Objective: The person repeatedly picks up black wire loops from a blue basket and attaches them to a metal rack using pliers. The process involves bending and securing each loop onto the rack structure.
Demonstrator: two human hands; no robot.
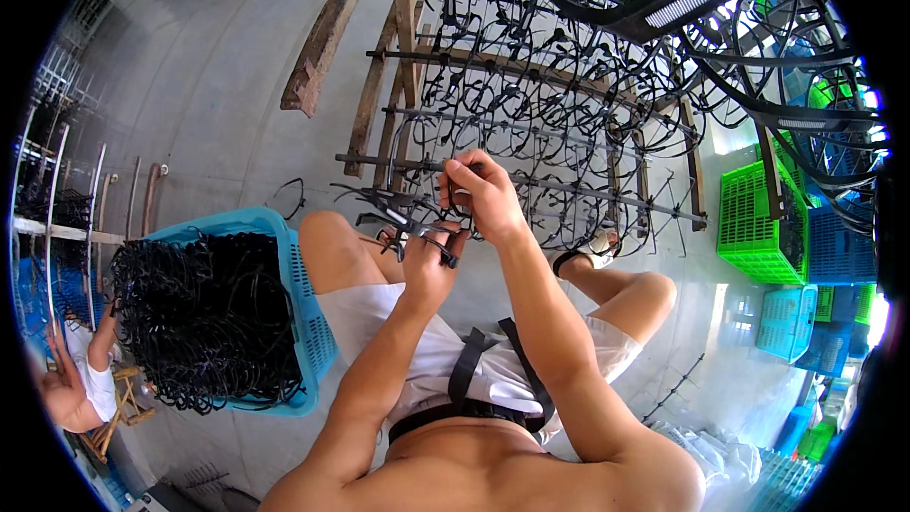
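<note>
Forearms up from the lower edge, bare, meeting over the lap at a rack (531,123) of dark rods. Right hand (483,194) highest, knuckles outward, thumb and forefinger pinched together on a thin black frame (460,197) at a rod. Left hand (431,261) just below and touching the right, palm turned away, fingers curled shut around a bundle of frames (384,204) that fans out to the left. Pinched frame right at the right fingertips, at the level of the lower rod; bundle jutting from the left fist, its far ends close to the rack's wooden posts.

Rack upright ahead, leaning a little, rows of black frames hung along its rods, wooden slats (327,38) behind it. Blue basket (308,322) beside the left knee, heaped with more black frames, tangled, spilling over the near rim. Knees bare and spread, white shorts, black strap across the waist, sandalled foot (592,251) under the rack.

Floor (209,66) grey concrete, smooth, sunlit patches on the right. Green crate (754,223) and blue crates (839,246) stacked at the right, more racks loaded with frames overhead there. Second rack at the far left edge, with another person's hand (62,393) and white sleeve near a small wooden stool (123,398). Loose frame (289,197) lying on the floor beyond the basket.
</note>
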